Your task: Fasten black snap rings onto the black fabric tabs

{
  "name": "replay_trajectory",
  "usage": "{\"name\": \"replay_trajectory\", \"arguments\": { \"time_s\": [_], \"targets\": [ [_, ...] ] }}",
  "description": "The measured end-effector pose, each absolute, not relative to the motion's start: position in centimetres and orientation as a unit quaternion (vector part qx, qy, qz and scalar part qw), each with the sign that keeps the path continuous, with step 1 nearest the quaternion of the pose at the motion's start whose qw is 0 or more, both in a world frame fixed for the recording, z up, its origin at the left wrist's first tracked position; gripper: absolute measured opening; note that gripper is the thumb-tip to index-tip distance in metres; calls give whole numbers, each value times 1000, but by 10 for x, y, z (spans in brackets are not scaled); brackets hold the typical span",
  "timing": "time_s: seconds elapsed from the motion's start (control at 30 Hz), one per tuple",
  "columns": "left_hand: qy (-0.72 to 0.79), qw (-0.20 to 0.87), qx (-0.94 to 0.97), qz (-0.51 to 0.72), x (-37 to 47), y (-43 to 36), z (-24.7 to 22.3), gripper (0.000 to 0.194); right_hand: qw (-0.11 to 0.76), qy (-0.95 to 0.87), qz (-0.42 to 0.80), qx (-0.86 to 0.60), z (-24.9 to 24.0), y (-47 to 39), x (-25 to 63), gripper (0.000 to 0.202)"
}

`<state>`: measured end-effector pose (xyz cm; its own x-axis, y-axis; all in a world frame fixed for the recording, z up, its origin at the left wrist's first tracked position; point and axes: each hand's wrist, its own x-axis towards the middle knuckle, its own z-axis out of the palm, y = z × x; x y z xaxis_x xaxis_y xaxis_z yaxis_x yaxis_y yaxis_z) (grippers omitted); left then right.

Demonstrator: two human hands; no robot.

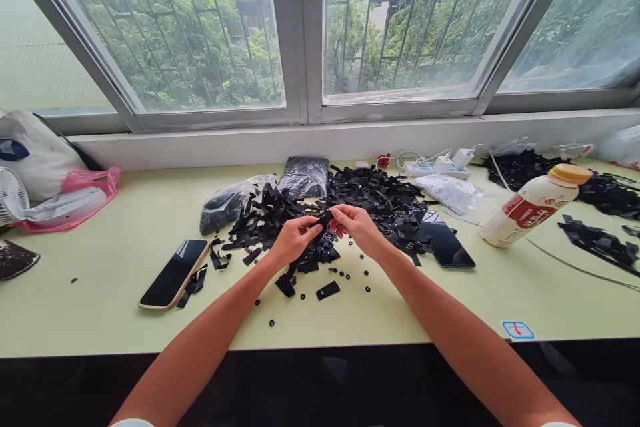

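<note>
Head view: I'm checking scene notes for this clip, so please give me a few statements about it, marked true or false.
1. The left hand and right hand meet at a small black piece. True.
2. The bottle has a blue cap. False: the bottle has a yellow-orange cap.
3. The pale-edged phone lies to the left of the black pile. True.
4. The power strip lies along the front edge of the table. False: the power strip is at the back, by the window side.
5. Several small black discs lie loose in front of the pile. True.
</note>
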<state>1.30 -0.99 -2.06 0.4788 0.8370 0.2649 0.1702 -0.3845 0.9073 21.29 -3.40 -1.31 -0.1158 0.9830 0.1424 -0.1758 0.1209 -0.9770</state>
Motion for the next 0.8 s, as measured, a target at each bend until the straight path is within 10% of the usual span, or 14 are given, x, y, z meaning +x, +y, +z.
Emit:
{"name": "replay_trajectory", "arguments": {
  "time_s": [0.2,0.4,0.8],
  "targets": [
    [383,423,724,388,8,-5,-22,36,550,-501,477,-469,-18,-30,217,43],
    [390,413,728,384,9,-7,-23,37,506,-656,106,-551,-19,-39,213,28],
    [284,479,757,340,9,-13,-16,29,354,-801,33,-483,-27,-48,196,40]
  ]
}}
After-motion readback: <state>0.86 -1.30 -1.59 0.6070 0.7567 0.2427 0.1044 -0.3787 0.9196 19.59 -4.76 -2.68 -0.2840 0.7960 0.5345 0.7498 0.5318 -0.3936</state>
